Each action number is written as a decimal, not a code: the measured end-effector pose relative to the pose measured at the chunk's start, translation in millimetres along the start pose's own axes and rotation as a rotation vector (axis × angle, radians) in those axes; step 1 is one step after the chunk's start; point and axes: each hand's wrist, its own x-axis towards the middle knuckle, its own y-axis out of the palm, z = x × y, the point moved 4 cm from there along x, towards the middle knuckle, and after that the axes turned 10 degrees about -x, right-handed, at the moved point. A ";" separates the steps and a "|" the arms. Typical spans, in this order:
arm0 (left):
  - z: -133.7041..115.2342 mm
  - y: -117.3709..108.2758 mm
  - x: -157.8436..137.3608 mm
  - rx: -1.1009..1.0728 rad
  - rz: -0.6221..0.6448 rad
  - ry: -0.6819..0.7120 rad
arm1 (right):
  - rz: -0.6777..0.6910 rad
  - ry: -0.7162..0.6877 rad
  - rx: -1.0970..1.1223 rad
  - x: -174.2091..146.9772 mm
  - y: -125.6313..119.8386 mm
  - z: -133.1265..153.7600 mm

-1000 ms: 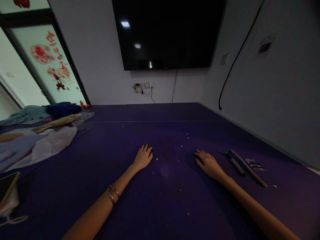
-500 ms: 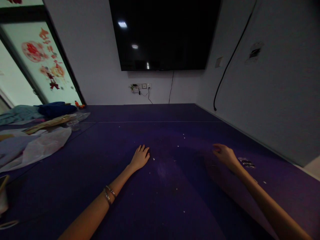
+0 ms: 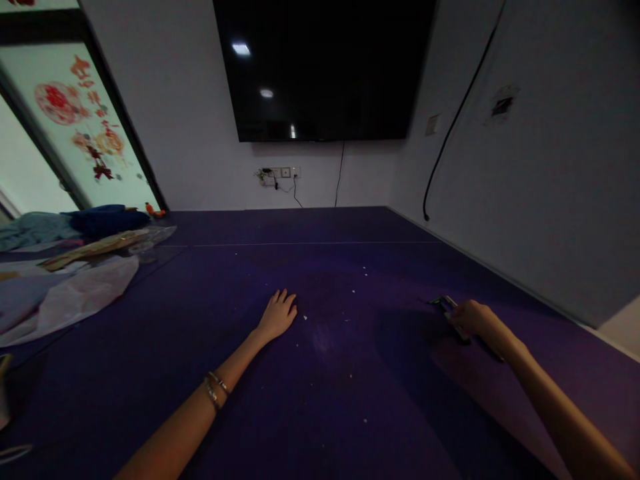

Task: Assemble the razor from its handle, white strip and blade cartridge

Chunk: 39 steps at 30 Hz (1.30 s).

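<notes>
My left hand (image 3: 278, 313) lies flat on the purple tabletop (image 3: 320, 387), fingers spread, holding nothing; two bracelets (image 3: 217, 390) circle that wrist. To the right, my right hand (image 3: 475, 319) has its fingers closed on a slim dark and silvery metal tool (image 3: 447, 311). Thin bent ends of the tool stick out to the left of the fingertips. Its exact kind is too small and dim to make out. A dark strip (image 3: 493, 349) shows just below that hand; I cannot tell whether it belongs to the tool. Small white scraps (image 3: 305, 318) lie between the hands.
At the left lie clear plastic bags (image 3: 95, 283), a flat brown piece (image 3: 93, 250) and folded blue cloth (image 3: 110, 220). A pale object (image 3: 4, 400) is cut off by the left edge. Behind the table are a wall-mounted television (image 3: 325, 73), wall sockets (image 3: 280, 173) and a hanging black cable (image 3: 450, 130).
My right hand has moved right and slightly down and has closed on the dark metal tool, where a small dark item lay on the table. My left hand has stayed in place.
</notes>
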 end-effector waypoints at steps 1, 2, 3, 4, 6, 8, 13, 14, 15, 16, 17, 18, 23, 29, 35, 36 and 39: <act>0.0 0.0 0.1 -0.003 0.000 0.003 | 0.040 0.010 -0.008 -0.5 1.4 0.0; 0.1 0.1 0.1 -0.006 -0.001 0.004 | 0.110 0.023 -0.017 -1.4 3.6 -0.1; 0.3 0.2 0.2 -0.009 -0.001 0.004 | 0.183 0.034 -0.026 -2.6 5.4 -0.1; 0.5 0.6 0.2 -0.010 0.000 0.003 | 0.210 0.040 -0.034 -3.7 5.3 0.2; 1.0 1.4 0.5 -0.009 -0.001 0.000 | 0.235 0.040 -0.049 -5.3 4.0 1.2; 1.6 2.2 1.0 -0.012 -0.006 -0.004 | 0.246 0.031 -0.055 -5.7 2.4 3.1; -1.0 -2.8 3.3 -0.053 -0.034 -0.008 | 0.139 0.017 0.014 -4.0 -10.0 23.4; -3.5 -6.4 3.7 -0.074 -0.057 -0.007 | 0.092 0.012 0.044 -5.3 -14.2 32.9; -7.1 -10.9 3.9 -0.103 -0.090 -0.008 | 0.047 0.005 0.081 -7.9 -18.4 44.8; -12.0 -16.1 4.1 -0.142 -0.127 -0.008 | 0.002 -0.016 0.121 -12.0 -22.5 59.3; -18.4 -21.5 4.2 -0.193 -0.165 -0.004 | -0.039 -0.033 0.146 -17.6 -26.2 75.4; -26.5 -26.4 4.3 -0.264 -0.190 0.007 | -0.057 -0.060 0.164 -24.5 -28.6 93.3; -81.1 -35.2 6.0 -0.725 -0.135 0.048 | -0.113 -0.311 0.265 -68.8 -33.6 186.5; -131.6 -22.6 3.6 -1.203 0.101 -0.094 | -0.213 -0.498 0.249 -103.1 -32.2 242.6; -139.4 -19.4 1.3 -1.297 0.036 -0.128 | -0.218 -0.520 0.174 -113.1 -29.9 255.2; -138.3 -17.4 1.2 -1.303 0.029 -0.137 | -0.211 -0.518 0.168 -114.6 -29.5 256.1; -133.8 -10.8 1.8 -1.334 0.040 -0.180 | -0.176 -0.526 0.179 -119.0 -27.2 258.5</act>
